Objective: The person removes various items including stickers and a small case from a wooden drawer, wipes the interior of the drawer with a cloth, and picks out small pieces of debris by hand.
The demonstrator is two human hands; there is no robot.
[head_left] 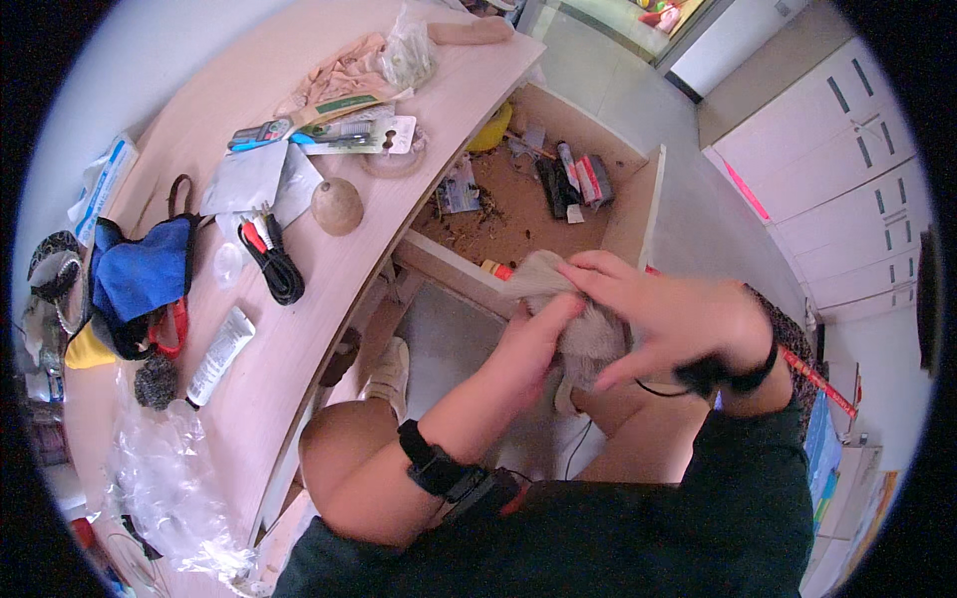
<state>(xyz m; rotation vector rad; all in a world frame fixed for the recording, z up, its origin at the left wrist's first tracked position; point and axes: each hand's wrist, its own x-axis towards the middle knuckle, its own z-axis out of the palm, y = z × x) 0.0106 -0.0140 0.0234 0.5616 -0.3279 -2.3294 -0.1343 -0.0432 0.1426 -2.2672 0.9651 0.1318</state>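
The fuzzy grey cloth (593, 337) sits bunched between the person's 2 hands, near the open drawer (653, 194). The left hand (541, 344) grips it, thumb on top, the other fingers mostly hidden; the right hand (688, 319) has fingers and thumb spread wide over it, touching, though how firmly is impossible to tell. It likely handles light, soft and floppy, hardly fragile, best held by a thick fold
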